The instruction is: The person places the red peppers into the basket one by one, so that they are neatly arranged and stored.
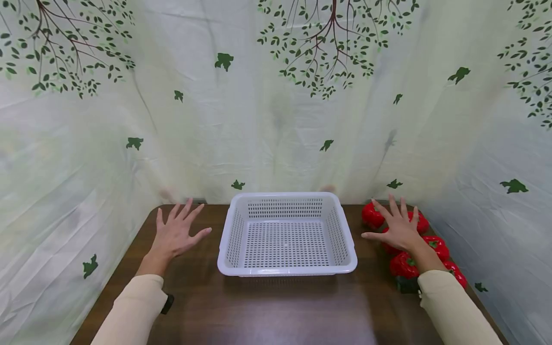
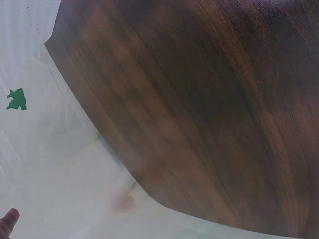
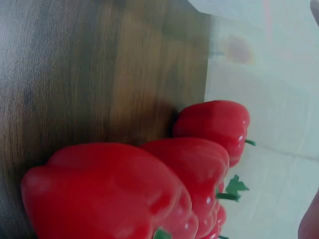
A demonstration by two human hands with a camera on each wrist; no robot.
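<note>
Arms [image 1: 133,309] extended, both hands [image 1: 174,235] [image 1: 400,230] spread their fingers [image 1: 187,209] wide.

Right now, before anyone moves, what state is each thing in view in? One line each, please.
Left hand: open, fingers spread, holding nothing.
Right hand: open, fingers spread, holding nothing.
White basket: upright, empty.
Red peppers: grouped, uncut where visible.
Leaf-printed sheet: hanging, creased.
</note>
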